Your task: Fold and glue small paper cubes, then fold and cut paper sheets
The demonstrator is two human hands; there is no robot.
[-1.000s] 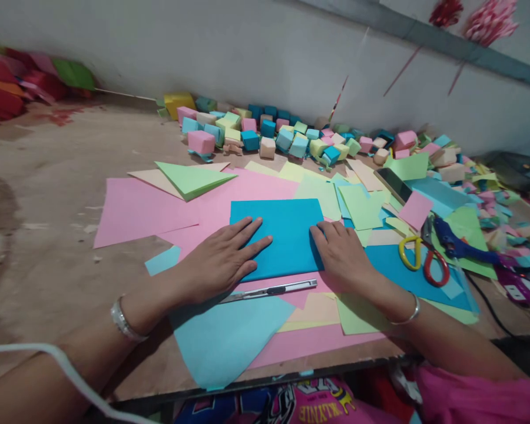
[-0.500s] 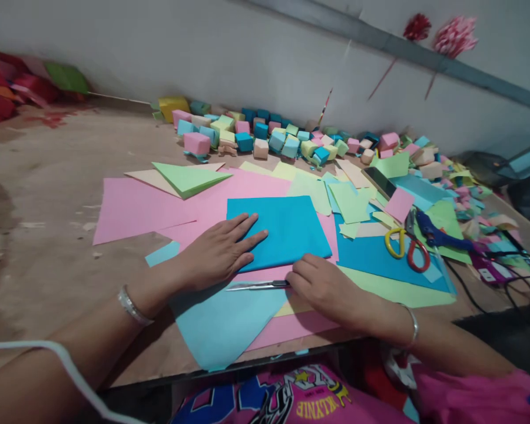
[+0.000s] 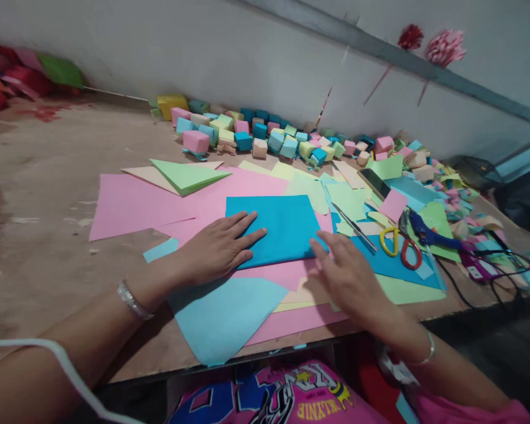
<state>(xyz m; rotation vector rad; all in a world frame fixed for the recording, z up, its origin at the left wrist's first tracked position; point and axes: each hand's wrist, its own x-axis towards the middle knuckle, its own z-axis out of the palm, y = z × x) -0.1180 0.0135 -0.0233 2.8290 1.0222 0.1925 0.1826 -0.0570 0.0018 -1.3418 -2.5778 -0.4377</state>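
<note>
A folded deep-blue paper sheet (image 3: 282, 227) lies on pink sheets in the middle of the wooden table (image 3: 48, 176). My left hand (image 3: 216, 250) rests flat on its left part, fingers stretched out. To the right, my right hand (image 3: 348, 280) hovers open with fingers spread, and its fingertips are at the sheet's near right corner. It holds nothing. A slim silver cutter knife (image 3: 355, 227) lies just right of the blue sheet on green paper.
Yellow-and-red scissors (image 3: 401, 247) and a blue glue gun (image 3: 428, 235) with cables lie at the right. Many small paper cubes (image 3: 269, 138) line the wall. A folded green triangle (image 3: 185, 175) and a light-blue sheet (image 3: 221, 318) lie nearby, the latter overhanging the table's near edge.
My right hand took the cutter knife from in front of the blue sheet and left it to the right. The hand is back by the sheet's corner. My left hand stayed put.
</note>
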